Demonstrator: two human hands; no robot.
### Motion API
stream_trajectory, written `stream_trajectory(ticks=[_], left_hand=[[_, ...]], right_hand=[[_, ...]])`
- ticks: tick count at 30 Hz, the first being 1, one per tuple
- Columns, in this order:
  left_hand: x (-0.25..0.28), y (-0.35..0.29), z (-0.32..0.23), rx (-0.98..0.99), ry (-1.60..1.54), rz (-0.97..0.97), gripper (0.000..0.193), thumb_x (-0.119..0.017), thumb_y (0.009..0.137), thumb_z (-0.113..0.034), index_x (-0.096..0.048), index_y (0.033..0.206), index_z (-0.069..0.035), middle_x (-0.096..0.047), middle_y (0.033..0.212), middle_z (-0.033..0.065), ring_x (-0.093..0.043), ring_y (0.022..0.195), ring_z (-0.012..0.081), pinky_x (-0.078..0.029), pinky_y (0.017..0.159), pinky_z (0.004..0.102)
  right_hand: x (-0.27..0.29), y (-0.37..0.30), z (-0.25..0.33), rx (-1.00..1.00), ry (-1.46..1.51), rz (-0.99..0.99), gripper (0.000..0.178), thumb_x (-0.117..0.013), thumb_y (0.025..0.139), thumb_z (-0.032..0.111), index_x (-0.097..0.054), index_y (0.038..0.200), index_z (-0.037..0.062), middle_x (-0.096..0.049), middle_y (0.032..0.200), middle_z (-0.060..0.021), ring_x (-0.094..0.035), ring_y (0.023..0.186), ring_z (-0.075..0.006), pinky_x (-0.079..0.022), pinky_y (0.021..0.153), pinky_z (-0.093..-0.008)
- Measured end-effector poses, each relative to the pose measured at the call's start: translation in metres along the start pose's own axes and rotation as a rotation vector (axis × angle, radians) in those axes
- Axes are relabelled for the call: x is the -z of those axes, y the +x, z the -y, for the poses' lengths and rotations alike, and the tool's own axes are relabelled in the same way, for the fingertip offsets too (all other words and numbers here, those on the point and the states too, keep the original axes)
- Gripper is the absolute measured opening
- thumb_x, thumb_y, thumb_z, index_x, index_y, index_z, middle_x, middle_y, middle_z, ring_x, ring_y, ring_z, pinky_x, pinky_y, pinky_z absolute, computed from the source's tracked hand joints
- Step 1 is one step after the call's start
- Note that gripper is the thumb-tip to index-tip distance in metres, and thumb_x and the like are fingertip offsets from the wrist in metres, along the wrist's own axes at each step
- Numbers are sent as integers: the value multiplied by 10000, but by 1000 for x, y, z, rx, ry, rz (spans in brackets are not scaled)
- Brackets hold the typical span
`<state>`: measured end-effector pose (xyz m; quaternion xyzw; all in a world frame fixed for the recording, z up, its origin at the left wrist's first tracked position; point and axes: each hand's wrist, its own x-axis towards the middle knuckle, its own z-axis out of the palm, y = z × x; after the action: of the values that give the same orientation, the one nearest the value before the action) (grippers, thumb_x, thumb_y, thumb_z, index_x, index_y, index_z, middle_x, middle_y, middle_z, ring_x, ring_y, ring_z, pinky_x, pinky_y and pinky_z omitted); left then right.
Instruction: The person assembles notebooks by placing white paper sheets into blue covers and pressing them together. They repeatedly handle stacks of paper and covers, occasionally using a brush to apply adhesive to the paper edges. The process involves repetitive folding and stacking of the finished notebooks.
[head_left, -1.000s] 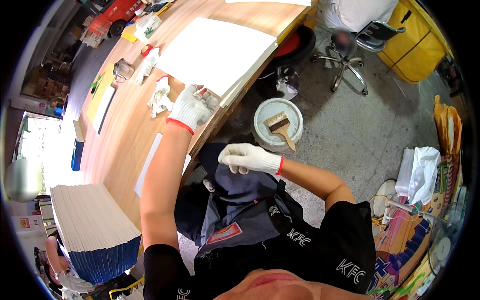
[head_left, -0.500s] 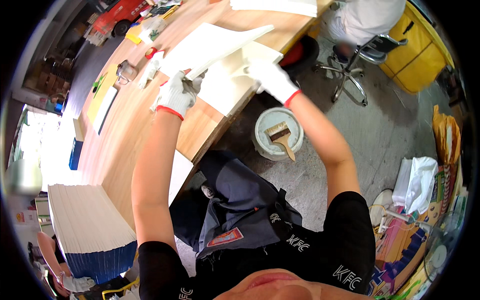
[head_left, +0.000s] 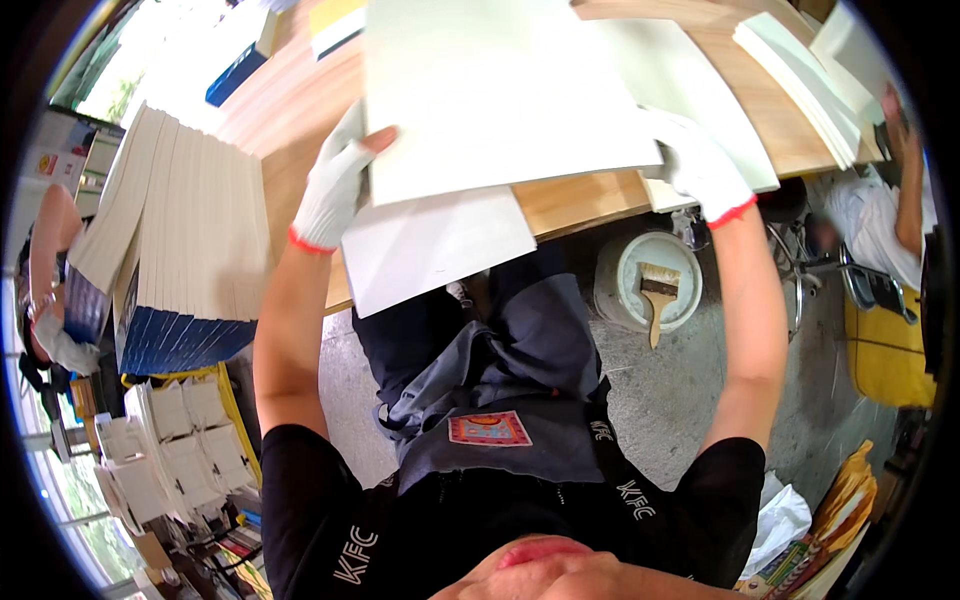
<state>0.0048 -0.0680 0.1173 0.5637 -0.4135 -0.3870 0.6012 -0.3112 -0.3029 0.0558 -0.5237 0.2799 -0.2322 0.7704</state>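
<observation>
A large white sheet of paper (head_left: 480,110), slightly blurred, is held above the wooden table between my hands. I cannot tell whether it is one sheet or several together. My left hand (head_left: 335,185), in a white knit glove with red cuff and bare thumb tip, grips its left edge with the thumb on top. My right hand (head_left: 695,165), gloved alike, is closed on the lower right corner, its fingers partly hidden. Below, another white sheet (head_left: 440,250) overhangs the table's near edge. To the right, a further white sheet (head_left: 690,75) lies on the table, partly behind my right hand.
A tall stack of blue-covered books (head_left: 185,310) stands at left. On the floor is a white bucket (head_left: 610,285) with a wide brush (head_left: 657,300) across it. At far right, a co-worker's hand (head_left: 897,125) is by white papers (head_left: 800,85). Another person's gloved hand (head_left: 65,345) shows far left.
My view has turned to the left. The right hand has moved from the lower sheet to the held sheet's right corner, and the sheet now spans both hands.
</observation>
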Motion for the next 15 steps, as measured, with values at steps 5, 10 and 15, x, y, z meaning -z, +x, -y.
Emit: stream_trajectory(ticks=[5,10,15], left_hand=[[73,-61,41,27,-50,-251,702,-647,908,-124,-297,1492,47,-529,1373,173,-571,1217,232,-511,981,337],[133,-71,99,448,496,-163,631,-659,919,-352,-434,1418,-37,-579,1316,133,-618,1101,218,-524,821,357],[103,-113,110,130,1302,-417,690,-758,811,-405,-494,1348,-59,-541,1347,167,-554,1174,341,-489,942,410]], right_hand=[[-101,52,-38,76,-224,145,407,-682,899,336,-657,1127,-1,-650,979,-54,-598,872,-124,-491,683,-278],[-126,65,-70,-23,-679,112,479,-663,892,406,-651,1128,-11,-671,893,-76,-645,815,-138,-521,664,-316],[-132,46,-58,20,-1236,-80,597,-655,866,514,-609,1234,46,-687,999,-117,-669,915,-274,-530,792,-394]])
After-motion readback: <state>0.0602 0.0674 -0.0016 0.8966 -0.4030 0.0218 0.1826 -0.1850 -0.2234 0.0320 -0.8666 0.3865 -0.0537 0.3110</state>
